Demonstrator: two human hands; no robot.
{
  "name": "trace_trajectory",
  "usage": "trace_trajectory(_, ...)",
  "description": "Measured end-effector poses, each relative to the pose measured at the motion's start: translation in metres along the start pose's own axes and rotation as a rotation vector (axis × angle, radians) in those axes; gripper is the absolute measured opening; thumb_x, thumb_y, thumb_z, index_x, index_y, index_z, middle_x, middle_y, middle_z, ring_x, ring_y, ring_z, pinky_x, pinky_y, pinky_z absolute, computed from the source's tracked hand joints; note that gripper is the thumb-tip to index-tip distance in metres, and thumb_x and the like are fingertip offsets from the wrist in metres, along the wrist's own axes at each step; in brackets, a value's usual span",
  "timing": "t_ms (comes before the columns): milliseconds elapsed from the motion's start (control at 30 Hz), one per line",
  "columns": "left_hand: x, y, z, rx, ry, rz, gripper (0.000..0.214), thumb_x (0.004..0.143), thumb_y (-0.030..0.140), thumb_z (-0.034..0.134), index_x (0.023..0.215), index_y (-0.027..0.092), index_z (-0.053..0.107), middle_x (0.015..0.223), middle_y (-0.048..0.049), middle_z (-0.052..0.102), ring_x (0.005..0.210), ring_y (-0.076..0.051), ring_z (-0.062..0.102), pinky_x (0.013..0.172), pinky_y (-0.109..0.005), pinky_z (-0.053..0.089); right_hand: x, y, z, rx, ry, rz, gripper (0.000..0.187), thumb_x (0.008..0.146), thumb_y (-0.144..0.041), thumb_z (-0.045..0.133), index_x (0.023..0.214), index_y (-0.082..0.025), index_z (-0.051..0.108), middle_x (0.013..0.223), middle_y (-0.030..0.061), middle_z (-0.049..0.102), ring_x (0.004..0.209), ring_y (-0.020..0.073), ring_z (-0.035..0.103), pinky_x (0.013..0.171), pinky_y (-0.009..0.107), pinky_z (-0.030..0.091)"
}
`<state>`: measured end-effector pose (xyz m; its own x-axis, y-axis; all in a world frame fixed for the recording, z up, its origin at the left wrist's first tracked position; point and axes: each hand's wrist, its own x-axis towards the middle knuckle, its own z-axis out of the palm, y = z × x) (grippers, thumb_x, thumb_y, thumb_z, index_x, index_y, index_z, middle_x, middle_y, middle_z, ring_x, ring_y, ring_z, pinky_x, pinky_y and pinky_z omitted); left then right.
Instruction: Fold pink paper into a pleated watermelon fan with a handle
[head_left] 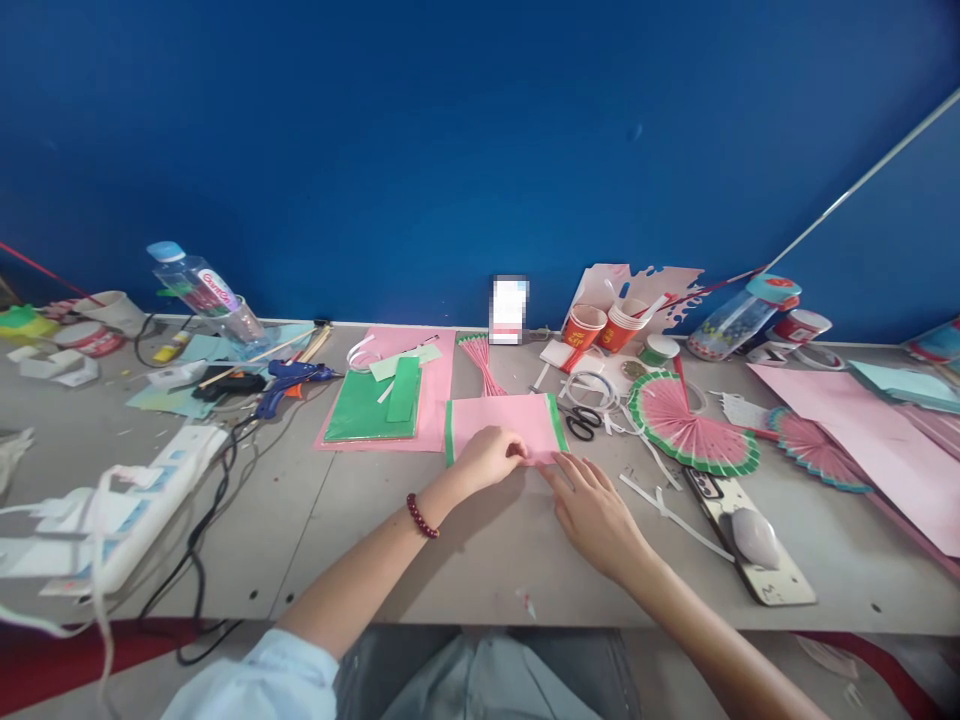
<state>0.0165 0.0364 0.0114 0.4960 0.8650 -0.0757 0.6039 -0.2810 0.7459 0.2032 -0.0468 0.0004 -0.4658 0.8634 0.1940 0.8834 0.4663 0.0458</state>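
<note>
A pink paper sheet with green strips along its side edges lies on the grey table in front of me. My left hand is curled into a pinch on the sheet's near edge. My right hand rests beside it with fingers stretched flat, fingertips pressing the same near edge at the right. The part of the edge under both hands is hidden.
A finished pink-and-green paper fan and black scissors lie to the right, a phone nearer. Green paper on a pink sheet, a blue glue gun, a bottle, red cups and a power strip surround.
</note>
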Motion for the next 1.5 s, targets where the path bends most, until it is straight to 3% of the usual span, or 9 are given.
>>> trace_trajectory(267,-0.005,0.007,0.003,0.039,-0.018,-0.001,0.011,0.074,0.016,0.06,0.071,0.018,0.07,0.081,-0.0033,0.072,0.072,-0.016,0.063,0.068,-0.025,0.045,-0.018,-0.014,0.008,-0.004,0.004,0.089,0.043,0.087,-0.016,0.04,0.128,-0.019,0.051,0.13,0.011,0.053,0.126,0.0245,0.041,0.104,0.043,0.032)
trace_trajectory(600,-0.002,-0.004,0.011,0.072,-0.011,0.025,0.01,0.075,0.017,0.06,0.077,0.02,0.069,0.079,-0.0011,0.07,0.072,-0.015,0.062,0.067,-0.024,0.045,-0.01,-0.022,0.002,-0.009,0.044,0.108,0.039,0.085,-0.018,0.043,0.121,-0.017,0.057,0.127,0.0116,0.054,0.121,0.0262,0.044,0.106,0.045,0.03)
trace_trajectory(767,-0.004,0.0,0.01,0.087,0.015,0.008,0.005,0.076,0.022,0.063,0.077,0.019,0.067,0.076,-0.0013,0.068,0.07,-0.016,0.06,0.063,-0.024,0.042,-0.009,-0.025,0.003,0.024,0.04,0.102,0.037,0.086,-0.016,0.042,0.12,-0.014,0.057,0.114,0.0102,0.06,0.109,0.0237,0.05,0.103,0.042,0.035)
trace_trajectory(933,-0.003,-0.002,0.011,0.108,0.021,0.017,0.004,0.076,0.019,0.062,0.076,0.018,0.066,0.076,-0.0017,0.067,0.07,-0.016,0.06,0.063,-0.024,0.041,-0.007,-0.025,0.003,0.065,0.04,0.09,0.039,0.085,-0.015,0.043,0.122,-0.012,0.054,0.112,0.0102,0.06,0.11,0.0241,0.048,0.108,0.043,0.03)
trace_trajectory(1000,-0.003,-0.003,0.011,0.113,0.038,0.022,0.003,0.074,0.019,0.063,0.074,0.018,0.065,0.075,-0.0019,0.068,0.07,-0.016,0.06,0.063,-0.024,0.041,-0.007,-0.023,0.004,0.096,0.025,0.084,0.039,0.084,-0.015,0.043,0.121,-0.013,0.054,0.113,0.01,0.059,0.11,0.024,0.047,0.104,0.04,0.034)
trace_trajectory(1100,-0.003,-0.003,0.007,0.094,0.036,0.005,0.006,0.074,0.022,0.064,0.071,0.017,0.065,0.075,-0.0028,0.068,0.069,-0.016,0.06,0.063,-0.024,0.041,-0.006,-0.017,0.004,0.148,-0.006,0.071,0.038,0.084,-0.015,0.042,0.12,-0.013,0.053,0.113,0.0097,0.057,0.109,0.0236,0.045,0.095,0.035,0.042)
trace_trajectory(1233,-0.006,0.0,-0.01,0.046,-0.066,0.008,0.021,0.08,0.03,0.056,0.068,0.016,0.066,0.07,-0.0031,0.068,0.065,-0.016,0.06,0.058,-0.024,0.04,-0.004,-0.012,0.002,0.168,-0.024,0.03,0.038,0.084,-0.016,0.043,0.121,-0.013,0.051,0.111,0.0108,0.055,0.106,0.024,0.045,0.091,0.036,0.043)
trace_trajectory(1333,-0.011,-0.002,-0.019,0.065,-0.111,0.005,0.016,0.076,0.028,0.059,0.074,0.017,0.069,0.075,-0.0033,0.071,0.069,-0.016,0.062,0.059,-0.023,0.04,-0.001,-0.011,0.0,0.177,-0.041,0.017,0.037,0.082,-0.016,0.045,0.119,-0.014,0.052,0.108,0.0116,0.055,0.105,0.025,0.044,0.089,0.038,0.043)
trace_trajectory(1500,-0.017,-0.011,-0.016,0.028,-0.091,-0.053,0.014,0.075,0.024,0.059,0.08,0.019,0.071,0.085,-0.0029,0.072,0.077,-0.016,0.064,0.068,-0.023,0.044,0.001,-0.014,-0.002,0.187,-0.046,0.035,0.034,0.081,-0.016,0.046,0.114,-0.014,0.052,0.106,0.0111,0.054,0.102,0.0254,0.044,0.088,0.038,0.042)
